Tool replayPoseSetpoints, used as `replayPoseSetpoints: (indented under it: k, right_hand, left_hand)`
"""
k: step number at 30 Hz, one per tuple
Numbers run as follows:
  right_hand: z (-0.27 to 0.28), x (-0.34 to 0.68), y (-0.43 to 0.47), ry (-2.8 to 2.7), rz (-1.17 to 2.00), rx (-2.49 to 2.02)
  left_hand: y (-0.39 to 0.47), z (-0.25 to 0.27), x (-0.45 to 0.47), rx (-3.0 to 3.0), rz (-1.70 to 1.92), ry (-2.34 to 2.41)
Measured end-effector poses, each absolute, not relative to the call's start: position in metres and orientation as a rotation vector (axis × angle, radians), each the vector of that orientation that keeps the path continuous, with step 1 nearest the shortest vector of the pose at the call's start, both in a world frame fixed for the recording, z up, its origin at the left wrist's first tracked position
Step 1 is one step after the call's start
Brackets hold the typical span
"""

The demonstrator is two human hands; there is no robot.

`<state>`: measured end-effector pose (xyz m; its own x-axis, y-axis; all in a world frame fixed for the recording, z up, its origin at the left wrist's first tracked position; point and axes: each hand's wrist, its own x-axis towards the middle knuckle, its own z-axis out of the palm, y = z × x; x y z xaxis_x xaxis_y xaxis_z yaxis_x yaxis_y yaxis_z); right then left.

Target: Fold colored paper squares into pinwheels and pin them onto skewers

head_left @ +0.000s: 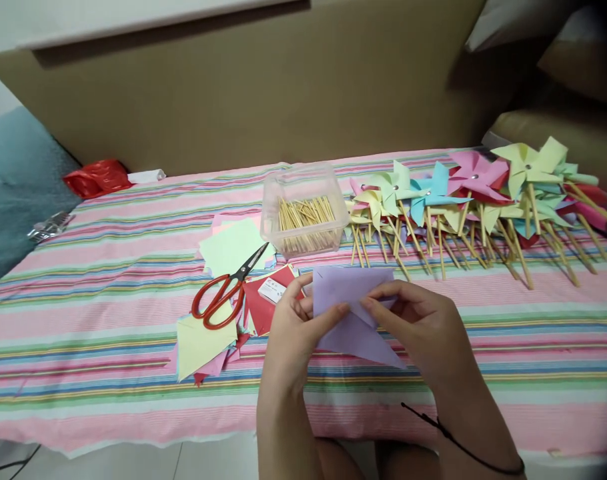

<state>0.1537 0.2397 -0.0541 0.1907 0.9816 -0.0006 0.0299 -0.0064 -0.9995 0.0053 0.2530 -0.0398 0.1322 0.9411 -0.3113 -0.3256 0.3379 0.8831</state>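
Both hands are near each other, pinching one purple paper [351, 287] held above the striped cloth [108, 267]: the left hand [289, 333] at its left side, the right hand [426, 323] near its middle. Uneven pulling by the thumbs could crease the sheet askew or tear it, and a loose pinch could let its lower, pointed flap spring away. Whether the sheet is cut, I cannot tell for certain. Scissors [241, 273] lie just beyond the left hand, across yellow paper [203, 350], beside red paper [258, 313]; a careless reach there could scatter the pile. Ahead, a plastic tub [269, 213] of sticks [308, 213] and a crowd of pinwheels [476, 175] limit forward room.
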Motion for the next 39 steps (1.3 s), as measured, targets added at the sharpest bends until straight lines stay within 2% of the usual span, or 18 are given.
replayPoseSetpoints:
  k: [9, 20, 30, 39]
  right_hand:
    - [-0.047, 0.139, 0.24, -0.813, 1.063, -1.183]
    - [-0.054, 0.153, 0.236, -0.72, 1.133, -1.276]
    - [-0.055, 0.162, 0.231, -0.888, 1.32, -1.427]
    - [-0.058, 0.164, 0.228, -0.945, 1.45, -1.44]
  left_hand:
    - [0.253, -0.039, 0.021, 0.617, 1.273, 1.159]
    - [0.255, -0.041, 0.026, 0.706, 1.19, 1.188]
    - [0.256, -0.046, 0.005, 1.279, 1.251, 1.525]
    - [0.253, -0.042, 0.02, 1.16, 1.198, 1.245]
